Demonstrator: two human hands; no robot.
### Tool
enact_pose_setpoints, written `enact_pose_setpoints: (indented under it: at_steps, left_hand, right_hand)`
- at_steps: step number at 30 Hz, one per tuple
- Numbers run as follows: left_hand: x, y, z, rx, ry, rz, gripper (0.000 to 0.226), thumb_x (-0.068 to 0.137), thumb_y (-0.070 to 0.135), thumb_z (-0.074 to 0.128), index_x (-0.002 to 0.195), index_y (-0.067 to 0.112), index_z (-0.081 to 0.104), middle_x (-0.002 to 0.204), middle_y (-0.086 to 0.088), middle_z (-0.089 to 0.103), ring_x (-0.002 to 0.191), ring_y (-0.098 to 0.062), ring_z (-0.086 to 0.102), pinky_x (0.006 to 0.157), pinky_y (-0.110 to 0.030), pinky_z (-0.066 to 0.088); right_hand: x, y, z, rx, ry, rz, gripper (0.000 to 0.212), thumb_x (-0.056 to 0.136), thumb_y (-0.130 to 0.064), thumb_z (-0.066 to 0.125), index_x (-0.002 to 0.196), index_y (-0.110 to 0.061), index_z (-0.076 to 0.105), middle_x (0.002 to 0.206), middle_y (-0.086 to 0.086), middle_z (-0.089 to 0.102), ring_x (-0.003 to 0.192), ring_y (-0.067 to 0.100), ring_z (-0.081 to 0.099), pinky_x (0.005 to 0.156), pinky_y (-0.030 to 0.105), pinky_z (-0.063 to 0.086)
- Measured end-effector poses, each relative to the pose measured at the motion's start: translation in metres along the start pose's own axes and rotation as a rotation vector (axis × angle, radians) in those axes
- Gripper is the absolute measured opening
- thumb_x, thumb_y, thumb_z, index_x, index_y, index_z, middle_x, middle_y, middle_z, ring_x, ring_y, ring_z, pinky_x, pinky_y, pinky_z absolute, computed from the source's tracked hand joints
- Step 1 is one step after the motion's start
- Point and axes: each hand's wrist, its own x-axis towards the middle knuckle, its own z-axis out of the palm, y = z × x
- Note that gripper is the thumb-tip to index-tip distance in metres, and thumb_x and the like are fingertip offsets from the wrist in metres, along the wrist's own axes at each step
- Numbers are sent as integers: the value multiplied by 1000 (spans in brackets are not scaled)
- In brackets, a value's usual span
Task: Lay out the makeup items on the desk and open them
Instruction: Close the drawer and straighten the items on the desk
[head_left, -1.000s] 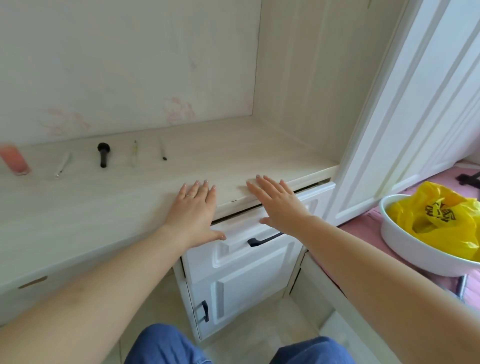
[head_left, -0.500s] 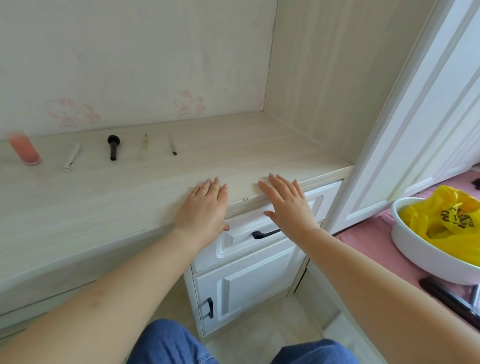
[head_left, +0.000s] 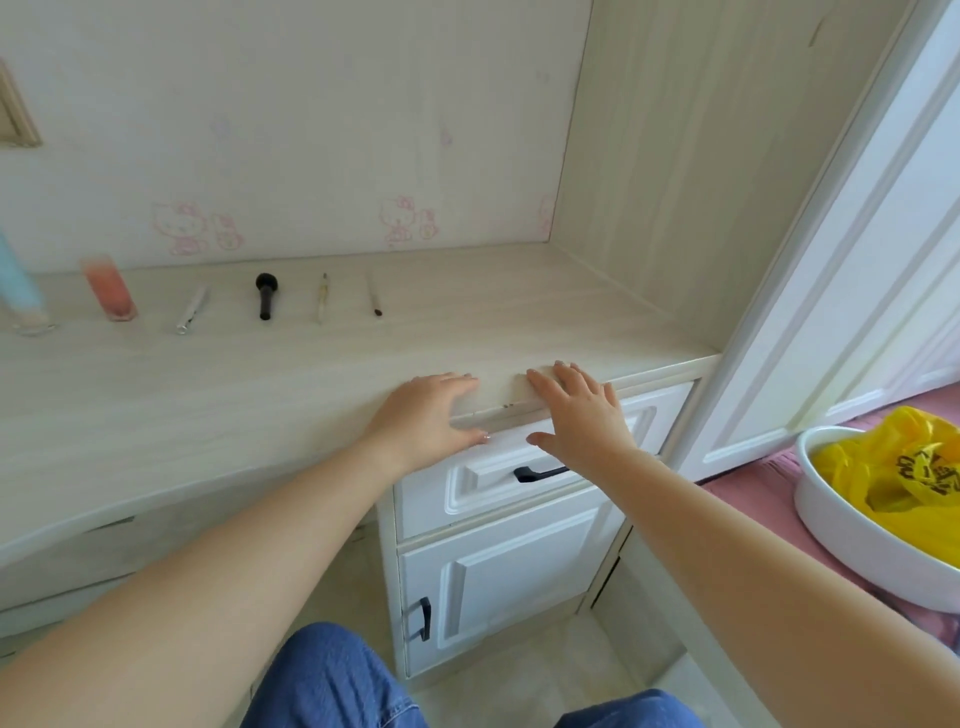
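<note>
Several makeup items lie in a row at the back of the pale wooden desk (head_left: 156, 395): a blue tube (head_left: 18, 288), a pink bottle (head_left: 110, 295), a silver stick (head_left: 191, 310), a black brush (head_left: 265, 294), a pale pencil (head_left: 322, 299) and a thin brush (head_left: 373, 296). My left hand (head_left: 426, 415) and my right hand (head_left: 579, 415) rest flat on the desk's front edge, fingers spread, holding nothing. Both are well in front of the row of items.
Below my hands is a white drawer (head_left: 478, 483) with a black handle (head_left: 540, 473), over a cabinet door (head_left: 498, 587). A white basin (head_left: 831, 530) with a yellow bag (head_left: 904, 483) sits on a pink surface at right, beside a white door (head_left: 852, 260).
The drawer that stood slightly open a second ago is now closed. The view has tilted and shifted, bringing the blue tube into sight. My hands stay on the desk edge.
</note>
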Motion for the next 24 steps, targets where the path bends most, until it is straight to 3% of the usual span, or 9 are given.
enact_pose_setpoints:
  at_steps: [3,6,12,19,24]
  left_hand:
    - [-16,0,-21,-479,104,-100,64,75,28,77,133,18,50,137,5,53,127,-7,46,103,-18,30]
    - [-45,-12,-45,-689,219,-160,52,74,18,78,121,22,57,123,7,62,115,-2,55,103,-25,40]
    - [-107,-56,-97,-815,402,-258,45,76,11,75,115,24,59,115,8,66,110,-4,60,99,-26,45]
    - [-143,-131,-139,-842,542,-373,44,75,10,74,114,23,60,111,6,67,105,-5,63,96,-26,48]
    - [-141,-186,-166,-844,630,-439,52,60,22,80,108,26,61,109,7,68,102,-2,64,90,-19,51]
  right_hand:
    - [-1,-18,-27,348,27,1,74,83,-37,67,145,-29,28,152,2,28,139,22,29,112,35,25]
    - [-2,-53,-50,605,87,-45,67,83,-34,68,141,-30,36,146,-6,36,133,14,37,98,20,29]
    - [5,-150,-52,891,8,-206,65,79,-37,72,136,-35,42,141,-11,44,130,4,40,108,40,38]
    - [37,-253,-34,1039,-191,-404,58,80,-28,72,129,-41,45,133,-22,47,125,-8,41,106,29,40]
    - [88,-305,-14,1078,-360,-535,57,79,-25,73,124,-47,46,132,-21,49,126,-9,41,106,29,40]
